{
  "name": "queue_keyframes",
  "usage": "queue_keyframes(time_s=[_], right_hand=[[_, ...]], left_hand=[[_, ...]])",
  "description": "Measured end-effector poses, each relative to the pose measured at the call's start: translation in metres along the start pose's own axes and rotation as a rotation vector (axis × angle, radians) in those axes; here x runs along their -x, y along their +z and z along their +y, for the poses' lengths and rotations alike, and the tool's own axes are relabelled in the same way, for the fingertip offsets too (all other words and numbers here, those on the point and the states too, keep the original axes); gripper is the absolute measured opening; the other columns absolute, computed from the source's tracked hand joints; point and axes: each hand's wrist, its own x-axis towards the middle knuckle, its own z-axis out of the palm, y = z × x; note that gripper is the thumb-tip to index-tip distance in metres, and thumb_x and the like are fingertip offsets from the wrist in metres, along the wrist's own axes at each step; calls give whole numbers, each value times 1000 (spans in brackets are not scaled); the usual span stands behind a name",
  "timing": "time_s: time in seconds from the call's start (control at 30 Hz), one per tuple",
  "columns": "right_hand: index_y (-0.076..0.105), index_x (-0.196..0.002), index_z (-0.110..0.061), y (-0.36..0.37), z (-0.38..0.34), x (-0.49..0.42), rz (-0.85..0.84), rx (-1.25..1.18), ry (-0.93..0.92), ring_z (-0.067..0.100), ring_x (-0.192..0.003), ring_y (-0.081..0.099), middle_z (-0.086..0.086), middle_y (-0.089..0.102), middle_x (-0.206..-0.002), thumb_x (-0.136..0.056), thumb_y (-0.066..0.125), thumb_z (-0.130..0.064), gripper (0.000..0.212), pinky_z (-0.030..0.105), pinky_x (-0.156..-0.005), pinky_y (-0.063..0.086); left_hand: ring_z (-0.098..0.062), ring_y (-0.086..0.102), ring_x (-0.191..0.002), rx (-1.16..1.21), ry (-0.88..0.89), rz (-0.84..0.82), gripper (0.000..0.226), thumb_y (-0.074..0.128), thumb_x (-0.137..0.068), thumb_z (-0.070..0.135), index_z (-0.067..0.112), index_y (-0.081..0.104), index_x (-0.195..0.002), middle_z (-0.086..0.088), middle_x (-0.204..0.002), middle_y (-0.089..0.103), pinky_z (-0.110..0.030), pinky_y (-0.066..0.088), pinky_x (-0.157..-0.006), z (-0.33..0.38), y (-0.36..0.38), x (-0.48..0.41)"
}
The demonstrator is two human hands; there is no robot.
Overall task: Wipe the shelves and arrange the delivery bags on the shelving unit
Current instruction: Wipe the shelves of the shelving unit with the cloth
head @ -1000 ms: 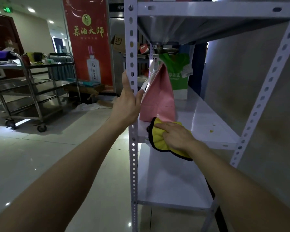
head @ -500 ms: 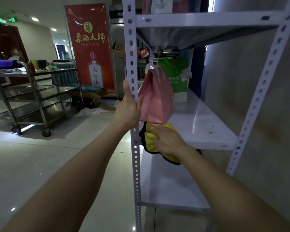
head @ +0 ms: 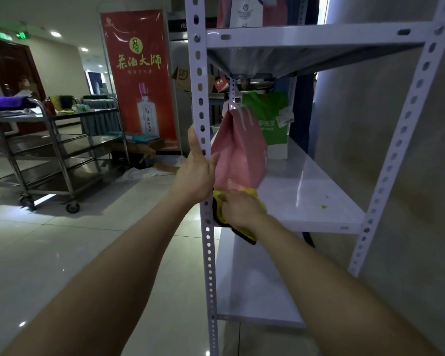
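A pink paper bag (head: 238, 150) with white handles leans at the front left corner of the middle shelf (head: 306, 191) of a white metal shelving unit. My left hand (head: 195, 173) reaches past the front left post (head: 208, 265) and grips the bag's side, thumb on its face. Beneath the bag's base, my right hand (head: 242, 209) holds a yellow cloth (head: 258, 197) against the shelf's front left edge. A green and white delivery bag (head: 267, 116) stands at the back of the same shelf.
Yellow crumbs (head: 324, 206) lie near the shelf's right front. More bags (head: 244, 11) stand on the upper shelf (head: 306, 34). A lower shelf (head: 252, 291) sits below. A steel trolley (head: 57, 140) and a red banner (head: 139, 78) stand to the left, a wall (head: 421, 176) on the right.
The pink bag has tipped up off the shelf's front corner in my left hand. My right hand has slid the yellow cloth left, under the bag's base.
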Motion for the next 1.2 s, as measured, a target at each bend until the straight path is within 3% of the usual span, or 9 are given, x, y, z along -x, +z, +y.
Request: queue_keyframes(time_s=[0.23,0.47,0.53,0.57,0.63,0.73,0.83,1.0,1.2], right_hand=[[67,-104,-12,13,11,15,153,-34,-38,28,-112,61,6,68,-119,-103,44,-19,24,39,-99,41],[67,-140,-24,-11,61,56,60,-230,123,30,-133,54,7,61,-147,-104,42,-20,43,39,-111,44],[63,-145,-23,-28,92,71,58,-255,215,29,-136,53,7,58,-151,-107,39,-19,45,34,-113,42],[62,-146,-23,-36,111,78,49,-239,272,29,-137,52,7,57,-152,-108,38,-20,45,33,-114,40],[54,-153,-20,-50,146,87,25,-182,422,30,-142,47,8,50,-158,-111,32,-23,48,33,-116,33],[38,-162,-19,-56,171,91,20,-107,539,29,-149,40,8,42,-165,-112,23,-34,55,37,-123,19],[37,-162,-28,-48,166,93,64,-51,501,32,-147,42,9,43,-163,-107,29,-49,60,41,-122,23],[34,-162,-26,-42,178,84,29,19,474,33,-143,45,11,42,-163,-109,31,-41,56,39,-117,31],[39,-158,-26,-41,203,36,2,101,528,29,-140,49,5,50,-156,-107,26,-45,56,42,-118,24]], left_hand=[[-38,70,-94,-1,31,45,85,41,-113,45,34,-29,-160,-20,-140,63,-52,59,-77,0,3,1],[-40,72,-95,-23,-107,-83,91,42,-112,50,37,-36,-156,-21,-149,56,-59,61,-86,14,-10,0],[-37,71,-88,-100,-182,-90,83,44,-111,50,28,-19,-161,-13,-130,65,-58,61,-83,22,-13,4],[-36,71,-85,-187,-195,-51,70,44,-111,51,18,3,-159,-10,-117,67,-55,61,-80,27,-16,9],[-35,68,-72,-423,-133,73,43,41,-111,51,11,39,-127,-10,-93,69,-45,56,-68,34,-21,25],[-27,54,-55,-712,118,31,38,35,-112,45,18,54,-95,-4,-71,60,-33,42,-56,36,-13,56],[-27,58,-55,-614,356,-154,37,39,-110,43,17,60,-95,-2,-68,59,-35,51,-56,40,23,76],[-34,61,-94,-334,461,-188,33,46,-109,37,12,66,-115,-8,-105,66,-48,52,-76,49,91,58],[-34,58,-88,-361,499,-238,34,34,-110,41,18,58,-101,-3,-96,56,-47,44,-79,24,135,39]])
